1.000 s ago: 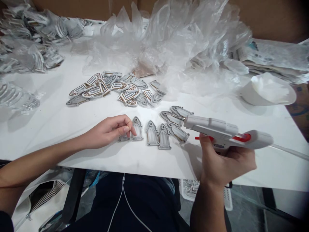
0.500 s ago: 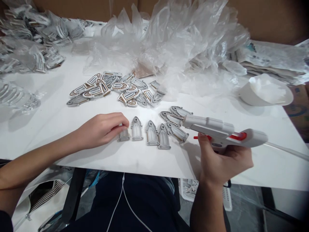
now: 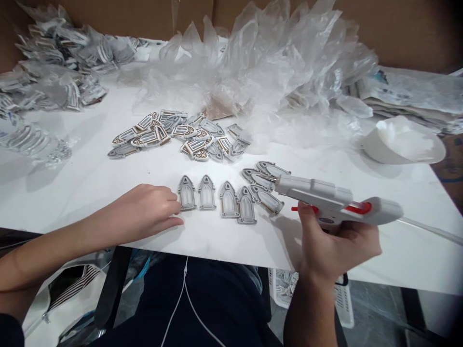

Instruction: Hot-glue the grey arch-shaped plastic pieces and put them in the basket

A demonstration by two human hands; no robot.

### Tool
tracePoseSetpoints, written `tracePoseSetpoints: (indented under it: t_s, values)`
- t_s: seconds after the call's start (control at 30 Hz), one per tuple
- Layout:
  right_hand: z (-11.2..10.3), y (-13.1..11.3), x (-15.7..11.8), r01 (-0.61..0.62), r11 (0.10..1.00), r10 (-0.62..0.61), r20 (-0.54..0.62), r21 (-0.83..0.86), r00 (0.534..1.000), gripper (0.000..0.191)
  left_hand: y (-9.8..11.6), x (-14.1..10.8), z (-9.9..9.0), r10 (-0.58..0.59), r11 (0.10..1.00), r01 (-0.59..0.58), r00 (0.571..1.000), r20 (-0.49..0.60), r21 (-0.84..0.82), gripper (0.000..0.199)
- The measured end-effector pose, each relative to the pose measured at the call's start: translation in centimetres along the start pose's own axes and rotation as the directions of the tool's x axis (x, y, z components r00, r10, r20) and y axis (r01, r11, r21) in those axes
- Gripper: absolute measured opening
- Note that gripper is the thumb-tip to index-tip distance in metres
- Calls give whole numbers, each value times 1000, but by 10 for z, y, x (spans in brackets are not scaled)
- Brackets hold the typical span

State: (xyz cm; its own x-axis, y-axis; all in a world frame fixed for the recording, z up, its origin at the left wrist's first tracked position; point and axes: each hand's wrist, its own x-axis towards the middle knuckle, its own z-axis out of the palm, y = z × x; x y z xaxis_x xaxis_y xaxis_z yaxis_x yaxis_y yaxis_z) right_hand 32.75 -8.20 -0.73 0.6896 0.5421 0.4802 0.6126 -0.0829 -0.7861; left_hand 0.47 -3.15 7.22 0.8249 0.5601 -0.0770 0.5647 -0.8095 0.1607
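Note:
My left hand (image 3: 148,214) rests on the white table beside the leftmost arched grey piece (image 3: 187,193). Its thumb and fingers are apart and hold nothing. A second arched piece (image 3: 207,193) stands just right of that one. Two more, a third piece (image 3: 229,200) and a fourth piece (image 3: 246,206), lie side by side and touch. My right hand (image 3: 334,241) is wrapped round a white glue gun (image 3: 318,193) with a red trigger. The gun's metal nozzle points left, over a loose group of arched pieces (image 3: 267,198).
Behind lies a heap of grey and brown-patterned pieces (image 3: 195,137). Crumpled clear bags (image 3: 260,62) fill the back. A white bowl (image 3: 401,144) sits at the right, a clear plastic bottle (image 3: 32,140) at the left. More bagged pieces (image 3: 65,62) are at the back left.
My left hand has let go of the leftmost piece and moved down and left, uncovering it. My right hand still holds the glue gun in nearly the same place. The view has shifted slightly.

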Motion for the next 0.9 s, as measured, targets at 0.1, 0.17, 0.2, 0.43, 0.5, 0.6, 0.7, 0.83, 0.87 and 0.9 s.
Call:
tracePoseSetpoints:
  t_s: [0.1,0.17,0.2,0.43,0.5,0.6,0.7,0.83,0.87,0.9]
  values:
    - [0,-2,-1,-31,1000,31,18,1,999,36,1,-6,2,-33,977,41,999,41,-211,23]
    - [-1,-2,-1,-33,999,33,19,12,999,36,3,-10,4,-55,947,64,998,36,-316,21]
    - [-1,-2,-1,-27,1000,27,19,11,999,36,3,-11,6,-81,938,81,997,14,-337,21]
    - [-1,5,-2,1,998,-3,26,56,1000,40,10,-9,24,-334,937,281,892,-304,-206,19]
    - [-1,6,-2,-13,998,11,23,68,1000,41,15,-4,30,-346,935,290,872,-345,-203,21]
    - [-2,5,-3,-36,997,34,28,71,999,41,22,6,39,-366,929,314,855,-369,-193,20]
    - [-3,4,-3,-73,995,69,49,71,996,44,27,13,45,-402,914,345,844,-354,-215,17]
    - [-4,3,-2,-72,997,71,39,36,997,43,31,17,51,-426,901,342,817,-389,-267,17]
    - [-4,2,-2,-70,997,68,34,41,997,43,32,18,52,-421,903,333,812,-403,-272,18]
    - [-4,1,-2,-70,996,69,33,47,997,43,32,18,53,-414,906,324,811,-414,-271,19]
